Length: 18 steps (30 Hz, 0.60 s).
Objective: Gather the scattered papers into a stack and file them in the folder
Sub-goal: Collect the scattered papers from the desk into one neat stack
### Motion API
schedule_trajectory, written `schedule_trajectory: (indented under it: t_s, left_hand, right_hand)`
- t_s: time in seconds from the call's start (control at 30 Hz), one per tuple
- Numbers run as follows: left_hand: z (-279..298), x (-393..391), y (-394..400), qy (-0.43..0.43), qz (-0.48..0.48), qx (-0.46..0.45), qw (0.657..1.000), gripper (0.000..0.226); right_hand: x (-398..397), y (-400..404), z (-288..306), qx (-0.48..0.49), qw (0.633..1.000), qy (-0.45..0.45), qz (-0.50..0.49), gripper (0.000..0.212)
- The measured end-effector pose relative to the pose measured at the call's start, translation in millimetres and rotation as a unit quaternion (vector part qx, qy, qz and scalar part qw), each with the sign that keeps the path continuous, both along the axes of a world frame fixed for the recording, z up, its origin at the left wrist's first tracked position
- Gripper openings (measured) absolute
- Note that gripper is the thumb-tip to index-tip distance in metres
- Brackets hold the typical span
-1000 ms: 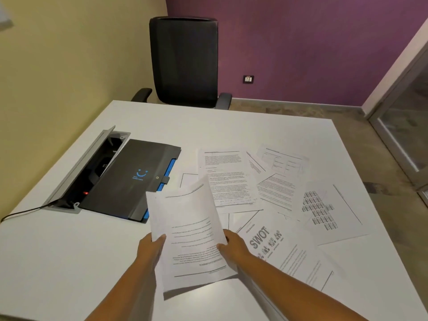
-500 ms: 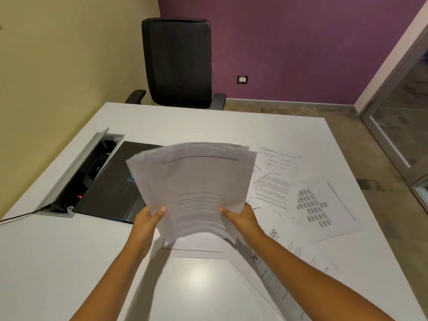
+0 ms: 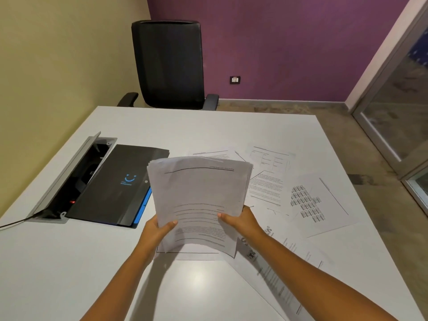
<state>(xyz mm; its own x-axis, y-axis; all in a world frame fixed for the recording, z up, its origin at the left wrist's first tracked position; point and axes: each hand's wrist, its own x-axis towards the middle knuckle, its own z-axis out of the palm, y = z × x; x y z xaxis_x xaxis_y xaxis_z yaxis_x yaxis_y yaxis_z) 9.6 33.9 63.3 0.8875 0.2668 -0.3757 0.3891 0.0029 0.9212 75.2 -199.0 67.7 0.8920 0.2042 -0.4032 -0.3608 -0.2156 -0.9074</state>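
Note:
A stack of white printed papers (image 3: 199, 195) is held above the table, its near end resting low and its far end raised. My left hand (image 3: 157, 230) grips its near left edge and my right hand (image 3: 240, 222) grips its near right edge. Several loose sheets (image 3: 319, 202) lie scattered on the white table (image 3: 69, 262) to the right and behind the stack; one more lies flat under it (image 3: 196, 254). A closed black folder (image 3: 115, 184) with a blue logo and blue edge lies to the left of the stack.
An open cable box (image 3: 69, 177) with a raised grey lid is set into the table left of the folder, and a cable runs off the left edge. A black office chair (image 3: 169, 63) stands at the far side. A glass door (image 3: 398, 107) is at the right.
Both hands have lifted the papers off the table and squared the fanned sheets into a neater stack, shifted slightly right so the folder's logo shows again.

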Motion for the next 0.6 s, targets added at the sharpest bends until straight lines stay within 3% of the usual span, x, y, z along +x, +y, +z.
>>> schedule_trajectory:
  t_s: [0.13, 0.27, 0.4, 0.6]
  left_hand:
    - [-14, -9, -8, 0.021, 0.026, 0.020, 0.999, 0.042]
    - [-16, -11, 0, 0.032, 0.057, 0.007, 0.998, 0.029]
    - [-24, -19, 21, 0.061, 0.039, 0.006, 0.997, 0.033]
    - [-32, -39, 42, 0.149, 0.037, -0.027, 0.988, 0.031]
  right_hand:
    - [-5, 3, -7, 0.003, 1.000, 0.000, 0.002, 0.030]
    - [-6, 5, -9, 0.002, 0.996, -0.050, 0.070, 0.047]
    - [-10, -10, -18, -0.024, 0.988, -0.072, 0.135, 0.059]
    - [-23, -70, -43, -0.098, 0.989, -0.066, 0.087, 0.048]
